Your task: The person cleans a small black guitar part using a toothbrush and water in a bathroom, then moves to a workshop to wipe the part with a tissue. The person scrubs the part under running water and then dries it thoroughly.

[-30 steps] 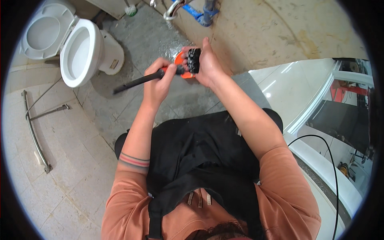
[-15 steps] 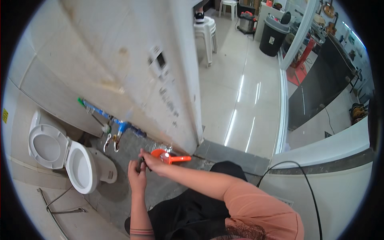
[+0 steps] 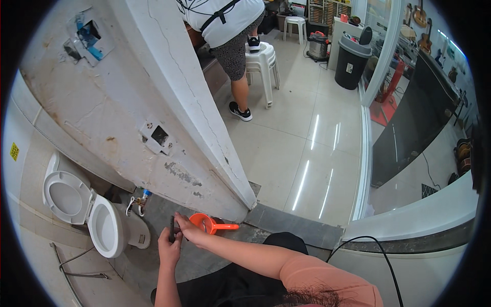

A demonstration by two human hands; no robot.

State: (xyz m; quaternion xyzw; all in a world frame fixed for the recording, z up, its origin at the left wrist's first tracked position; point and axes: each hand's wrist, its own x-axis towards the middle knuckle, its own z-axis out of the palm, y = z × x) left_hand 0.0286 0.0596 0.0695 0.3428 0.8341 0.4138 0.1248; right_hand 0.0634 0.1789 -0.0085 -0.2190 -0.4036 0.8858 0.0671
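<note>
My left hand (image 3: 168,249) is closed around a short, dark, stick-shaped thing (image 3: 172,227) that stands nearly upright; its exact kind does not show. My right hand (image 3: 188,231) meets the left from the right side, fingers bent in close to the dark thing. What lies between the right fingers is hidden. An orange plastic scoop (image 3: 225,226) with a straight handle sits on the grey floor just beyond my right hand. Near the wall's foot is a small brass valve (image 3: 139,201) with a blue part on it.
On the left stands a white toilet (image 3: 105,225), lid raised. A worn wall (image 3: 128,117) ends at a grey doorsill (image 3: 291,220). Past it, another person (image 3: 225,36) rests one foot on stacked white stools (image 3: 262,64). A black cable (image 3: 378,243) loops at right.
The view has shifted, bringing the other person into sight beyond the wall. The dark thing now points up from my left hand. The long blue length by the valve no longer shows.
</note>
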